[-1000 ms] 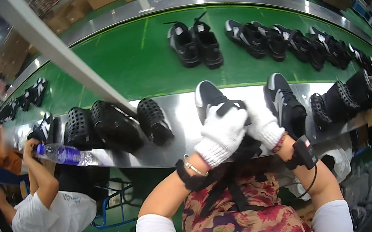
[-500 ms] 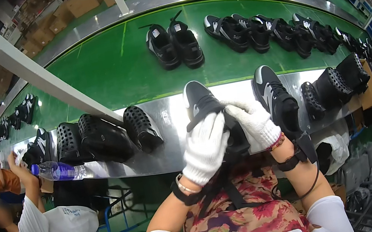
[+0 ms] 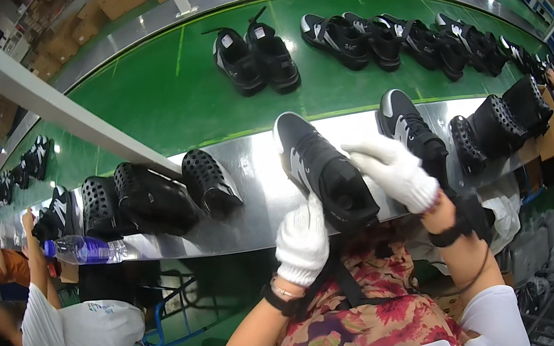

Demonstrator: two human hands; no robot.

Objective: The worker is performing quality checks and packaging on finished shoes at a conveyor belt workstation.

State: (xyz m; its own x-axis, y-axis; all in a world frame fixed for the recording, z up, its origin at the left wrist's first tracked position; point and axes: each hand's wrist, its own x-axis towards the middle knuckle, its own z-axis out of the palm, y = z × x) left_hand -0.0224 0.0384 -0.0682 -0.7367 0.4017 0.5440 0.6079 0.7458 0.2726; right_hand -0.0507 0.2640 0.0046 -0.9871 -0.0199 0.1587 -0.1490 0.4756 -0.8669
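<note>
A black sneaker [image 3: 320,166] with a white side stripe is held over the near edge of the steel ledge [image 3: 261,212], toe pointing away from me. My left hand [image 3: 301,240], in a white knit glove, grips its heel from below on the left. My right hand [image 3: 394,169], also gloved, rests against the right side of the collar. The matching black sneaker [image 3: 409,123] lies on the ledge just to the right of it.
Black perforated shoe forms [image 3: 150,201] lie on the ledge to the left, others [image 3: 497,129] to the right. Several pairs of black sneakers [image 3: 254,56] ride the green conveyor belt [image 3: 154,98]. A co-worker in a white shirt [image 3: 77,338] sits at left beside a water bottle [image 3: 81,250]. A grey bar [image 3: 53,108] crosses diagonally.
Both hands were clasped over the sneaker's heel. The left hand has dropped under the heel and the right has shifted to the side, uncovering the shoe's opening.
</note>
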